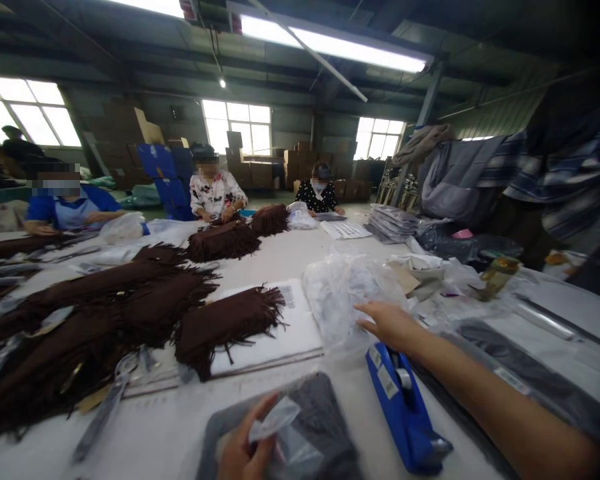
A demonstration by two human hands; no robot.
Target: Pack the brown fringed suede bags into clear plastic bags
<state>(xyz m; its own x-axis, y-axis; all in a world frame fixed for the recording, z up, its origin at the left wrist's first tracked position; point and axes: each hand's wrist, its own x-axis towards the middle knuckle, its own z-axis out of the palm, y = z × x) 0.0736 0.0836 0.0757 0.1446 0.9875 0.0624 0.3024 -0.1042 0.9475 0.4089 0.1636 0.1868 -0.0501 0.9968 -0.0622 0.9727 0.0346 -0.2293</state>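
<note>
Dk grey bundle (pixel 325 417), blurred, prob. plastic-wrapped.

No text can be read: the pale labels (pixel 389 381) on the blue tape dispenser (pixel 411 430) are too blurred.

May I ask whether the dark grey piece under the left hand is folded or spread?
Folded, it appears: the dark grey piece forms a compact, round-cornered shape beneath the left hand.
</note>
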